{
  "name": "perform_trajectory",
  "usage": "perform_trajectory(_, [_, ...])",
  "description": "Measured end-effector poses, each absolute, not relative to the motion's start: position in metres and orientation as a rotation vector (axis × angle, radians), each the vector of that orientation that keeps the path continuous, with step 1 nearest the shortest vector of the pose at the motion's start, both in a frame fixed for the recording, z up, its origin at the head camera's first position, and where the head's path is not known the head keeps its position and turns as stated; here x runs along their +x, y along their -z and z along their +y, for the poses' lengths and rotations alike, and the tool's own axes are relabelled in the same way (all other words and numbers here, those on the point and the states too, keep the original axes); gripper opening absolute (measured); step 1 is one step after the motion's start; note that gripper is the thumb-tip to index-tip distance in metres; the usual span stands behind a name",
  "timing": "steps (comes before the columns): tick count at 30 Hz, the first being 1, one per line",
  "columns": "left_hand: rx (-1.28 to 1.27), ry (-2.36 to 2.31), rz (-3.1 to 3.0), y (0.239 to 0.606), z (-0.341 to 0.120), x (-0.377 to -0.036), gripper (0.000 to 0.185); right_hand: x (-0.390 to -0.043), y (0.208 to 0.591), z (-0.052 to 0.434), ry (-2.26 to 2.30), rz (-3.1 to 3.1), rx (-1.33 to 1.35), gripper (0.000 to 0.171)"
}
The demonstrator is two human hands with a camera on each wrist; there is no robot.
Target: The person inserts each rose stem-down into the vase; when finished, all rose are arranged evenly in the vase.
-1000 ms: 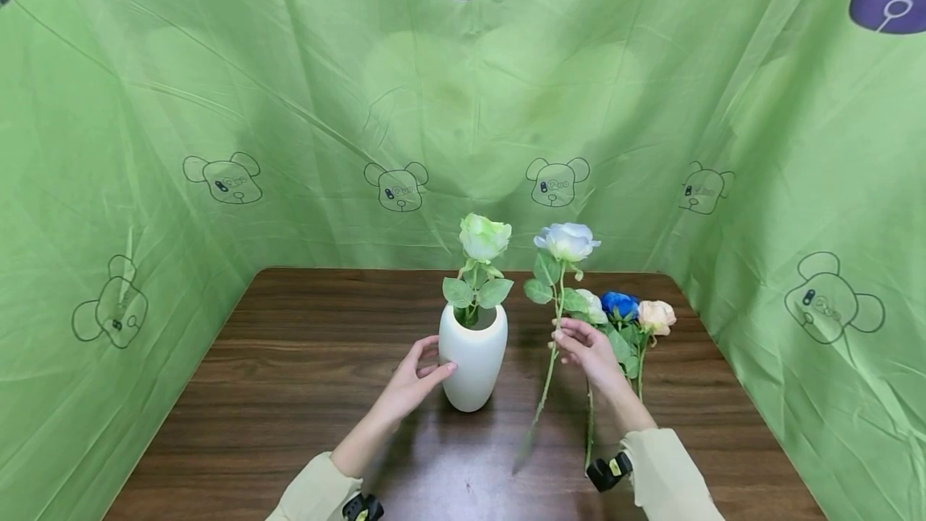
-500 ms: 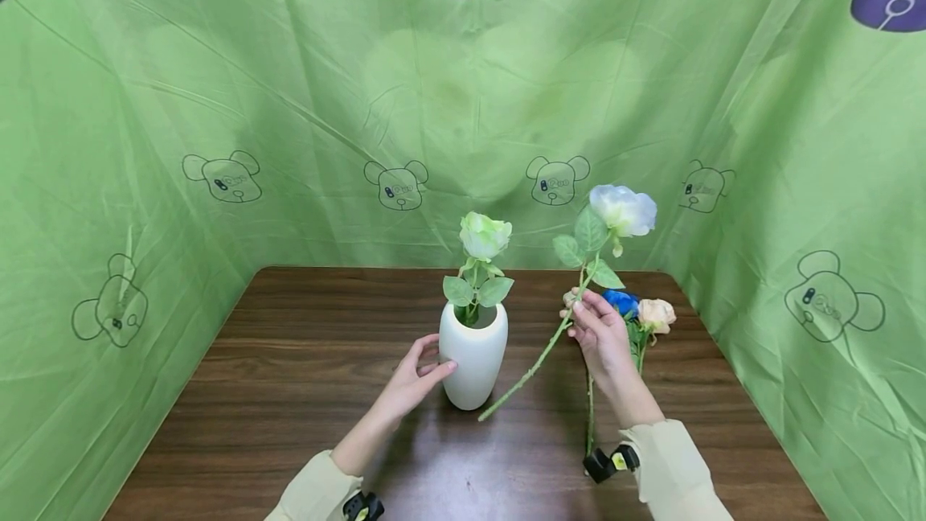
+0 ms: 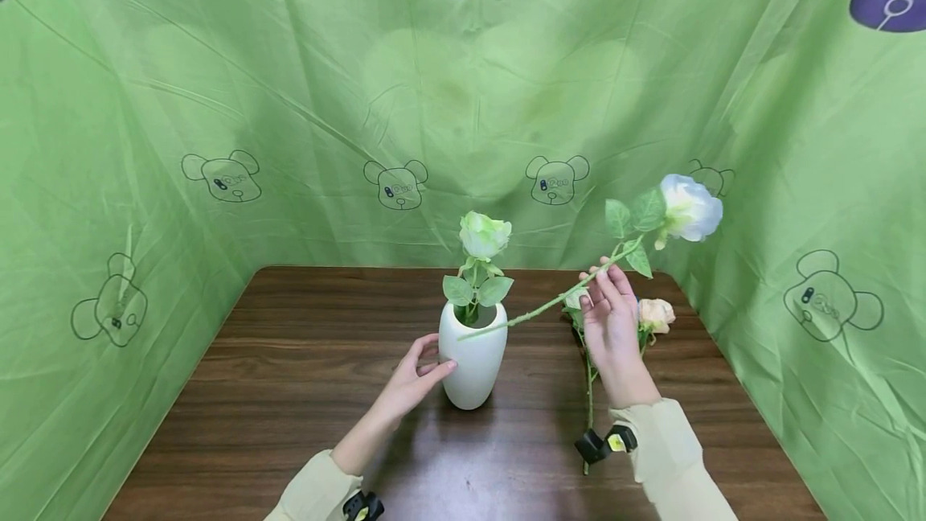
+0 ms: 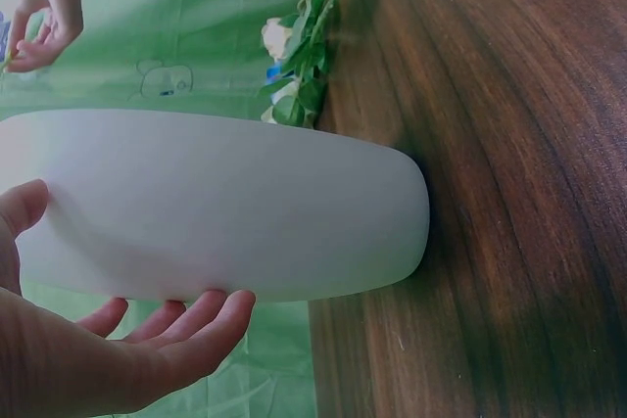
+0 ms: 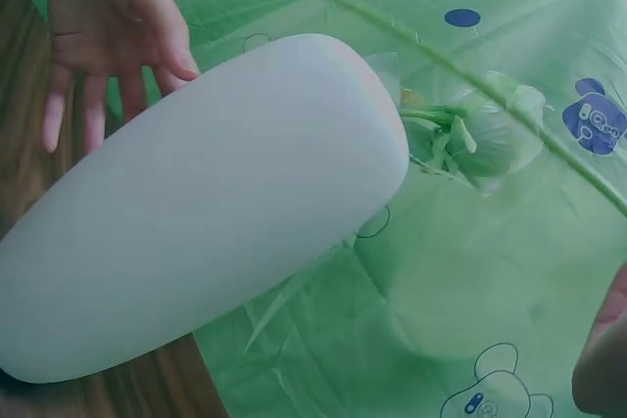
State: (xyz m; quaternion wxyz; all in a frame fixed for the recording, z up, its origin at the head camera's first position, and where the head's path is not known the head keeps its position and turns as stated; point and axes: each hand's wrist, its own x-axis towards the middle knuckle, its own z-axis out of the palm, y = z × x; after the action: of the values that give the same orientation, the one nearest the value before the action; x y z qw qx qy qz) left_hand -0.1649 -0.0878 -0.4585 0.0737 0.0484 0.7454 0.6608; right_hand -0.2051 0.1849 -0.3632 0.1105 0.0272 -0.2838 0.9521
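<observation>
- The vase (image 3: 472, 372): upright on the table (image 3: 304, 360); a green flower (image 3: 485, 235) stands in it.
- Left hand (image 3: 415, 380): thumb and fingers apart, resting against the vase's left side, not wrapped round it.
- Right hand (image 3: 611, 320): thumb and fingertips clamped on the stem of a pale blue flower (image 3: 690, 207), tilted above and right of the vase. Stem's end overlaps the vase's upper front; contact cannot be told.
- Risk: a knock from that end could tip the vase, support appearing light.
- Risk: a slack pinch could let the top-heavy flower swivel.

We count one white vase (image 3: 473, 360), five roses (image 3: 485, 235) (image 3: 692, 207) (image 3: 576, 297) (image 3: 656, 316) (image 4: 274, 72), two hands (image 3: 412, 384) (image 3: 613, 324), two wrist devices (image 3: 363, 506) (image 3: 606, 445) and one wooden table (image 3: 289, 360).
</observation>
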Motion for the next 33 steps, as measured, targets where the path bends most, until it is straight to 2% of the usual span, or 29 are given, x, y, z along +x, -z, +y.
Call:
perform_trajectory(6, [0.137,-1.969,2.247,0.459,-0.088,-0.166,0.06,-0.21,0.351,0.184,-2.65,-0.78,0.042,0.015])
perform_trajectory(19, [0.139,-1.948,2.275,0.461,-0.088,-0.167,0.059,-0.206,0.322,0.156,-2.25,-1.246,0.364,0.019])
perform_trajectory(23, [0.13,-1.944,2.27,0.462,-0.089,-0.167,0.06,-0.206,0.323,0.143,-2.109,-1.446,0.512,0.024])
perform_trajectory(26, [0.115,-1.949,2.258,0.462,-0.088,-0.167,0.061,-0.205,0.328,0.135,-2.018,-1.593,0.573,0.018])
perform_trajectory(33, [0.124,-1.95,2.261,0.462,-0.088,-0.167,0.061,-0.199,0.339,0.119,-1.853,-1.926,0.529,0.02])
